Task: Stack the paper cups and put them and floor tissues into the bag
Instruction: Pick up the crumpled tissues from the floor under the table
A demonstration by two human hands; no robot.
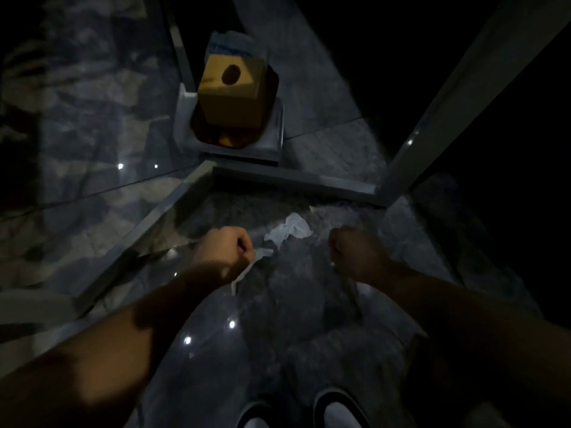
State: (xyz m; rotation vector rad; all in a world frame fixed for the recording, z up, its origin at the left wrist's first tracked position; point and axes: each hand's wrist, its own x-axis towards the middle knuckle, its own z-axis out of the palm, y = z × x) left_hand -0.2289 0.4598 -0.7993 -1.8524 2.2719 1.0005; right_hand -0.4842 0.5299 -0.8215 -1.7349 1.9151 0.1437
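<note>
The scene is very dark. A crumpled white tissue (289,231) lies on the dark marbled floor between and just beyond my two fists. My left hand (222,251) is closed on a thin pale edge (247,270) that seems to be the rim of a clear plastic bag (216,350). The bag hangs below my hands with small light glints on it. My right hand (355,254) is closed in a fist to the right of the tissue; it appears to pinch the bag's other side, but that is hard to make out. No paper cups are visible.
A yellow cardboard box (231,94) with a round hole stands on a pale base (275,140) ahead. Grey frame bars (296,180) cross the floor in front of it, and a slanted bar (463,97) rises at right. My shoes (340,412) show at the bottom.
</note>
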